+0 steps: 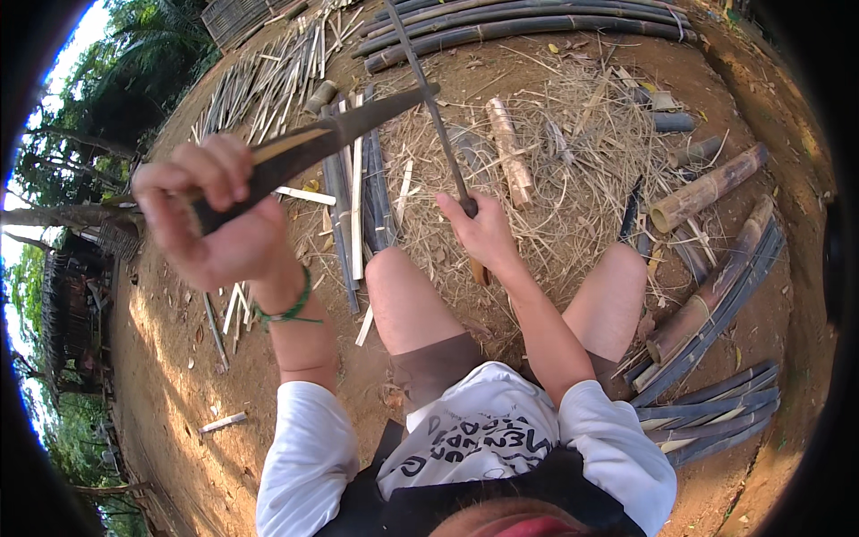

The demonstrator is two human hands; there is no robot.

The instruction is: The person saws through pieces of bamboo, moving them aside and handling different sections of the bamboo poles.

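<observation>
A person sits on brown bare earth (179, 367), seen from above, knees apart at the centre of the frame.

At left of centre, the left hand (210, 206) is raised, its fingers (219, 161) curled closed around the lower end of a dark brown split length of bamboo (335, 134) with a pale stripe along its upper part. This piece slants up to the right, its far end at the upper centre. A green cord bracelet (291, 309) circles the left wrist.

Near the centre, the right hand (483, 233) has its fingers wrapped tightly around the handle of a knife with a long, narrow grey metal blade (438, 125). The brown wooden butt of the handle (480, 271) shows below the fist. The blade rises to the top edge, crossing the bamboo near its far end; whether they touch there is unclear.

Beyond the knees, a loose heap of straw-coloured shavings (573, 179) spreads over the ground, with a pale, peeled bamboo section (509, 152) lying on it. Long dark bamboo poles (528, 31) line the top of the frame. Thin pale and grey strips (268, 89) lie scattered at upper left, and a bundle of dark slats (716, 412) lies at lower right.
</observation>
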